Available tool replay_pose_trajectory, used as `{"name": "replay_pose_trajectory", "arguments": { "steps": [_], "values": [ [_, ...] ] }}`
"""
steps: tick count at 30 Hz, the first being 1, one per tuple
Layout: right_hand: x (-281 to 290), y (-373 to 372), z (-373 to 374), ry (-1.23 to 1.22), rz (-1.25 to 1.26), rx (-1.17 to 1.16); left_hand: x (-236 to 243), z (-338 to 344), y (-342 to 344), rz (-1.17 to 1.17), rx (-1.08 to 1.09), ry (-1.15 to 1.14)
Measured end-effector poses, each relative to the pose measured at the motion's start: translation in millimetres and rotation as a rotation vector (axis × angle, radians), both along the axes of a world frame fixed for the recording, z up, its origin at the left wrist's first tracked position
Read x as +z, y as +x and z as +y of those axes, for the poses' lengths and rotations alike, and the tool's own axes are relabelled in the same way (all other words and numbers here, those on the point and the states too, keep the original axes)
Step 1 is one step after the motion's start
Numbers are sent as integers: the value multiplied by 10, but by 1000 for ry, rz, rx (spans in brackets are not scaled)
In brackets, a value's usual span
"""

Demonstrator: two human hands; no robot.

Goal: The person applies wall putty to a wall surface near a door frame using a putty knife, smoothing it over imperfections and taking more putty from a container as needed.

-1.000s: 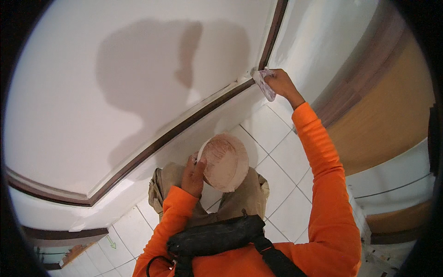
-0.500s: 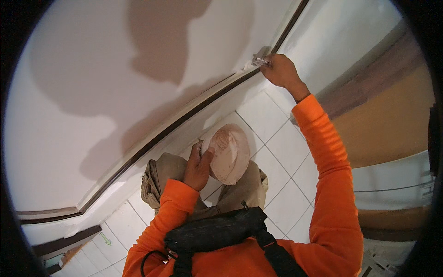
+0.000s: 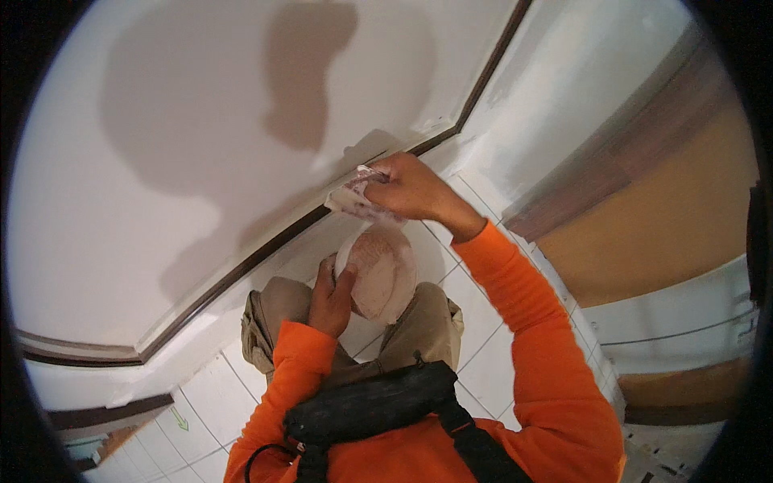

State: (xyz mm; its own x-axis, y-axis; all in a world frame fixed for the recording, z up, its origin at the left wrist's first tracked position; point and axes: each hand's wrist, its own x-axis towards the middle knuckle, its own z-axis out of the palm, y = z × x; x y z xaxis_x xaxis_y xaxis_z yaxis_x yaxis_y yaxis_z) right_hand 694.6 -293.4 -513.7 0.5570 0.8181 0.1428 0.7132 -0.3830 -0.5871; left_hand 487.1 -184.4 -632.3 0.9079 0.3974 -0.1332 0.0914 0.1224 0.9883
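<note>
My left hand (image 3: 330,296) grips the rim of a round tub (image 3: 406,251) with its thumb on the inner side, above my knees. Pinkish-white putty (image 3: 378,278) lines the tub, heaped into a ridge. Just above its far side, my right hand (image 3: 412,191) is closed around a putty knife (image 3: 348,201) whose wide blade is smeared with white putty. The blade overlaps the dark trim strip (image 3: 266,251) along the wall in this view; whether it touches cannot be told. The knife's handle is mostly hidden by my fingers.
A large pale wall panel (image 3: 185,161) with my shadow fills the left and far side. White floor tiles (image 3: 483,354) lie below, with a green arrow mark (image 3: 179,419) at left. A brown and orange-tan surface (image 3: 644,217) stands at right. A black pouch (image 3: 370,406) hangs at my chest.
My right hand has come back from the far trim, nearer and to the left, bringing the putty knife above the tub's far edge. My left hand and the tub shifted slightly left.
</note>
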Motion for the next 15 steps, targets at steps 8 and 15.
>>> {"name": "replay_pose_trajectory", "arguments": {
  "steps": [8, 15],
  "values": [
    [-765, 433, -1021, 960, 942, -560, 35, 70, -117, 19, -97, 127],
    [-749, 658, -661, 1101, 820, -597, -52, 119, 59, 109, -111, -5]
  ]
}}
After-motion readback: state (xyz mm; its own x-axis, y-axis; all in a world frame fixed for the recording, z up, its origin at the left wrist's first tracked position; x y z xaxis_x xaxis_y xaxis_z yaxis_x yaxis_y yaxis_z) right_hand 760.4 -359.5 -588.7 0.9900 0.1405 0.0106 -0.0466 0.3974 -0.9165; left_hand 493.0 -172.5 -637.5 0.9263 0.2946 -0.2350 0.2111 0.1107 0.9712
